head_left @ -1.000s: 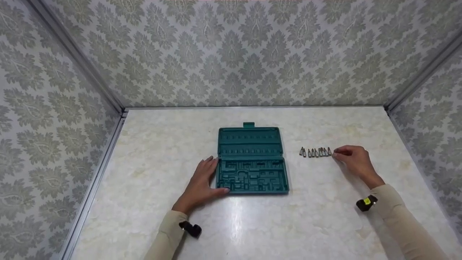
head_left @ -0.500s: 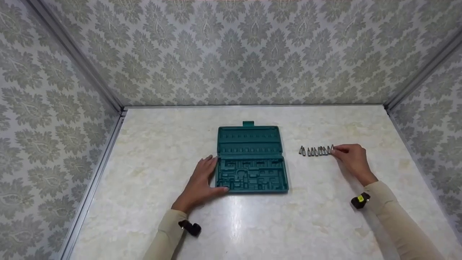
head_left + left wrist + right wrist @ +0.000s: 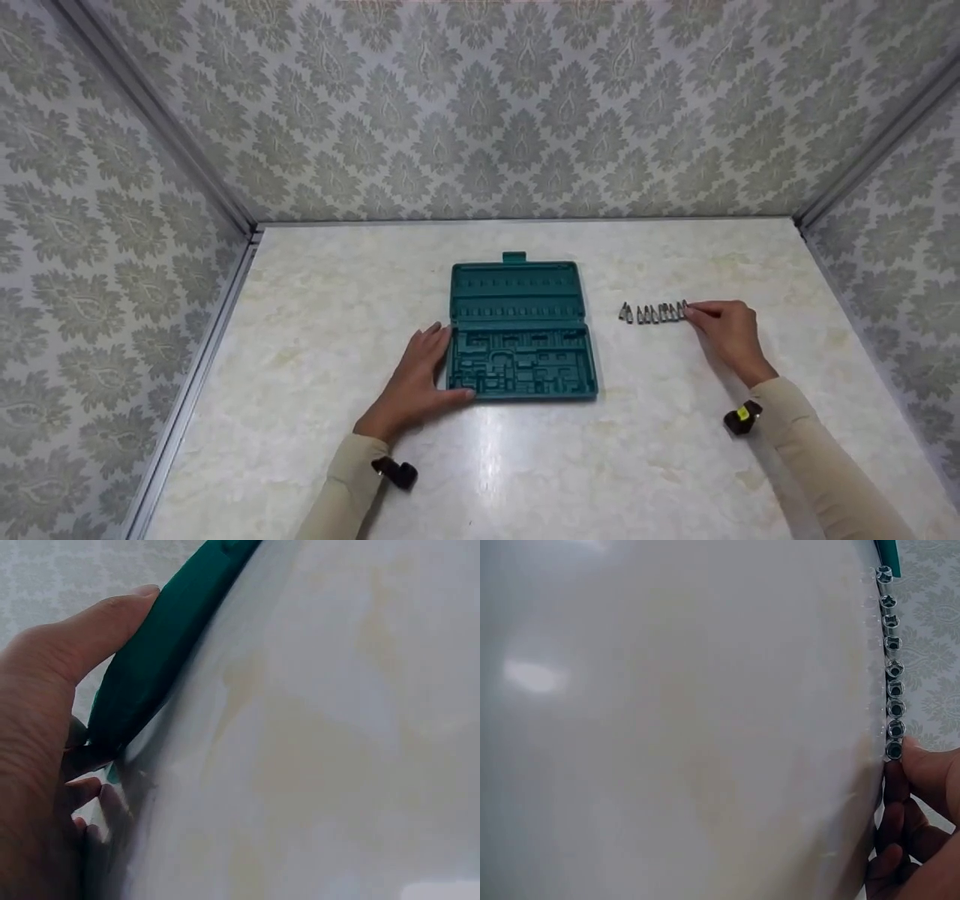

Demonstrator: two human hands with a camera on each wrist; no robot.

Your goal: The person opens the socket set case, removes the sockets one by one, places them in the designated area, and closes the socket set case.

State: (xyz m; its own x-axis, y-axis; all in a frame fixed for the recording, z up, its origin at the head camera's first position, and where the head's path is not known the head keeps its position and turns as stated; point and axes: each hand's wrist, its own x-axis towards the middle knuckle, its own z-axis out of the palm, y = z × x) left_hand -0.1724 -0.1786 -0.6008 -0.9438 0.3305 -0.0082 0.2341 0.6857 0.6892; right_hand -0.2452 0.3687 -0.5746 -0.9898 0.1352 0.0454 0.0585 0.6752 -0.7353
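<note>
A teal plastic socket case lies opened out flat on the table, its moulded slots bare. My left hand holds its near left corner, thumb over the front rim and fingers along the left side. In the left wrist view, the thumb presses on the case edge. To the right of the case stretches a row of small silver sockets. At the row's right end my right hand pinches the last socket between thumb and fingertips. That socket sits close against its neighbour.
The pale marbled table reaches back to a patterned wall, with more such walls at both sides. A latch tab sticks out from the lid's far edge. A dark wrist camera hangs under the right sleeve.
My right hand has shifted slightly left, bringing the pinched socket up to the end of the row. The left hand and the case have stayed put.
</note>
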